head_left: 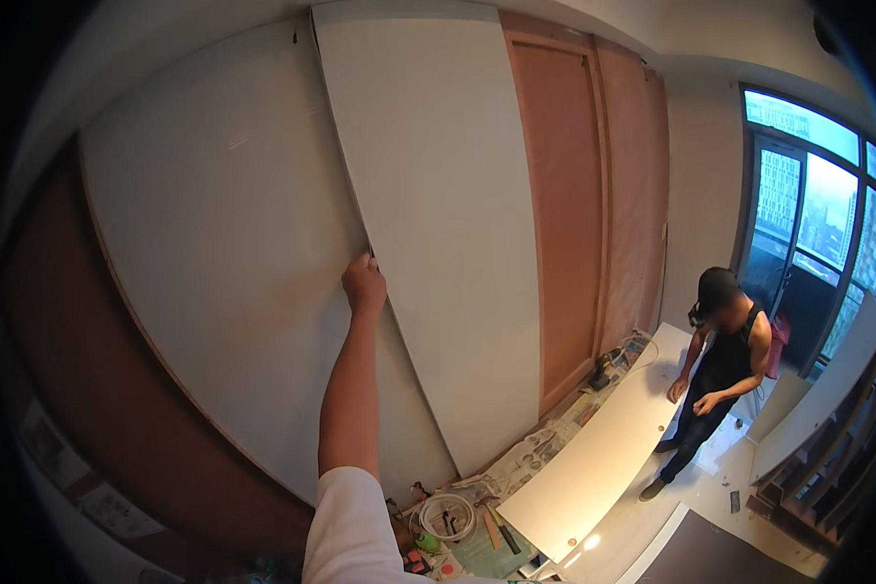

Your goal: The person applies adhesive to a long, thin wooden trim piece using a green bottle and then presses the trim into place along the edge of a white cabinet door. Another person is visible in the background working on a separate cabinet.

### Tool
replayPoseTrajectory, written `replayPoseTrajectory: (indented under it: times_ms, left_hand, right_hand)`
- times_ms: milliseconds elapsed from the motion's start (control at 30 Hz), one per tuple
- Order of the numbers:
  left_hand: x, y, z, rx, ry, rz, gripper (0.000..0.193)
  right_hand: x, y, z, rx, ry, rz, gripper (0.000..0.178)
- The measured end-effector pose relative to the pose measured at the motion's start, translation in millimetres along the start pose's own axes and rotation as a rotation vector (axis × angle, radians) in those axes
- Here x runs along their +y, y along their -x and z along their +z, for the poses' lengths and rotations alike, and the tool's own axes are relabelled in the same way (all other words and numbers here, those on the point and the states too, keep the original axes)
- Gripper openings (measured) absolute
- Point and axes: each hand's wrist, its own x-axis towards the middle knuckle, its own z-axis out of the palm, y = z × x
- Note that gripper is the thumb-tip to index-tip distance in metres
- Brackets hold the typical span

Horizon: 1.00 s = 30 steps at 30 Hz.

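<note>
My left arm, in a white sleeve, reaches up from the lower edge. My left hand (364, 284) is closed at the left edge of a tall white panel (438, 224). A small dark spot shows at the fingertips; what they hold is hidden. That panel overlaps a second wide white panel (224, 214), with a dark seam between them. Farther right are reddish-brown framed door panels (563, 204). My right hand is out of view.
A co-worker in dark clothes (725, 360) stands beside a long white board (594, 448) at the right. Below the panels lie newspaper (530, 453), a coil of white cable (446, 517), hand tools (501, 530) and a drill (605, 370). A dark shelf unit (818, 467) is at far right.
</note>
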Motion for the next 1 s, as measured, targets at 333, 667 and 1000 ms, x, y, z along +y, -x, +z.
replayPoseTrajectory:
  times_ms: [333, 667, 1000]
  left_hand:
    - [-25.0, -3.5, -19.0, -0.198, 0.519, -0.376, 0.045]
    - [-13.8, -64.9, -26.5, -0.077, 0.397, -0.236, 0.034]
    - [6.7, -62.3, -21.7, -0.081, 0.016, -0.223, 0.023]
  right_hand:
    - [3.4, 12.2, -10.5, -0.006, 0.056, -0.006, 0.04]
    - [9.4, 21.8, -11.1, -0.021, 0.09, 0.008, 0.04]
    - [13.3, 24.3, 14.6, -0.059, 0.08, -0.003, 0.04]
